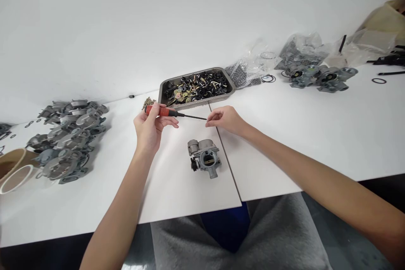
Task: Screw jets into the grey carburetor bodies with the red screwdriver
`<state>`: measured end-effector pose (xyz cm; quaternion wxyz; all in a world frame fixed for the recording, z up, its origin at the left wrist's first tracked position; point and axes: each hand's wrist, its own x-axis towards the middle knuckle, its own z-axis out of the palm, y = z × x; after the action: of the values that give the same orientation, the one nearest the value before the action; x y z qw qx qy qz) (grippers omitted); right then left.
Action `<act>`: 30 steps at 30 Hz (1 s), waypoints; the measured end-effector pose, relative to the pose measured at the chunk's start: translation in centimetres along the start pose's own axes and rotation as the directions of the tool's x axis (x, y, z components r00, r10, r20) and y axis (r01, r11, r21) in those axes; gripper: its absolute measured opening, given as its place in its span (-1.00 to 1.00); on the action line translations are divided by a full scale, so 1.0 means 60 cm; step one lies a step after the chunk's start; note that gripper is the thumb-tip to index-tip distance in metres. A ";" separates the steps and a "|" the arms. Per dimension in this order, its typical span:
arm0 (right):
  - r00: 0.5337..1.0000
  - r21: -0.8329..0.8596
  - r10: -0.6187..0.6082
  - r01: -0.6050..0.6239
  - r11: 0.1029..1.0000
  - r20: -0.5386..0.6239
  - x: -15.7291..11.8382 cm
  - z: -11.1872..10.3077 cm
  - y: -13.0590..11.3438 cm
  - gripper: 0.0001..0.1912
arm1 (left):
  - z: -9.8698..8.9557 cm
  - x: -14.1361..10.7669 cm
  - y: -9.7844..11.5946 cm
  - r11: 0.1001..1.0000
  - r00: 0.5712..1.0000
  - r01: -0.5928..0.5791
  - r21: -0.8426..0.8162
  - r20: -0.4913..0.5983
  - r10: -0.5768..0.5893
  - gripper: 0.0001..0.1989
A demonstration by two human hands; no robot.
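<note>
The left hand point(149, 131) was clamped on a red screwdriver point(163, 112); the right hand point(229, 120) had its fingertips together at the tip, their contents unclear. Nearer the body, below both hands, a carburetor point(205, 146) sat on the tabletop point(177, 190).

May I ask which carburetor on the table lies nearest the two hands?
The lone carburetor pictured below the screwdriver; others form the left pile and upper-right cluster.

matt metal carburetor point(203, 158), smooth plastic-looking screwdriver handle point(163, 112), smooth tabletop point(177, 190), shiny metal tray point(198, 103).
</note>
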<state>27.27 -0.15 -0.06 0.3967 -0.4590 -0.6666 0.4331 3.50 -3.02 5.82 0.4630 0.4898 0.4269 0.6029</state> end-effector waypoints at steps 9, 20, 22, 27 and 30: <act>0.985 0.267 0.135 -0.158 0.951 0.103 -0.004 -0.003 -0.006 -0.63 | -0.010 0.009 -0.004 1.000 1.000 -0.009 -0.027 -0.022 0.008 -0.59; 0.989 0.208 0.126 -0.140 0.968 0.079 -0.007 -0.004 -0.012 -0.68 | -0.009 0.010 -0.004 0.999 1.000 -0.005 -0.048 -0.008 0.004 -0.62; 0.997 0.177 0.068 -0.072 0.982 0.030 -0.010 0.001 -0.011 -0.70 | -0.008 0.010 -0.004 0.999 1.000 0.002 -0.052 -0.008 -0.002 -0.63; 0.997 0.116 0.006 0.002 0.993 -0.073 -0.015 0.007 -0.011 -0.72 | -0.008 0.009 -0.005 0.999 1.000 0.002 -0.048 0.006 -0.002 -0.61; 0.997 0.097 -0.026 0.033 0.995 -0.072 -0.015 0.006 -0.009 -0.74 | -0.008 0.009 -0.006 0.999 1.000 0.000 -0.049 0.003 0.000 -0.60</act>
<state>27.00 -1.18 0.23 0.4486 -0.4439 -0.6368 0.4429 3.03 -2.45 5.48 0.4756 0.4791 0.4112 0.6125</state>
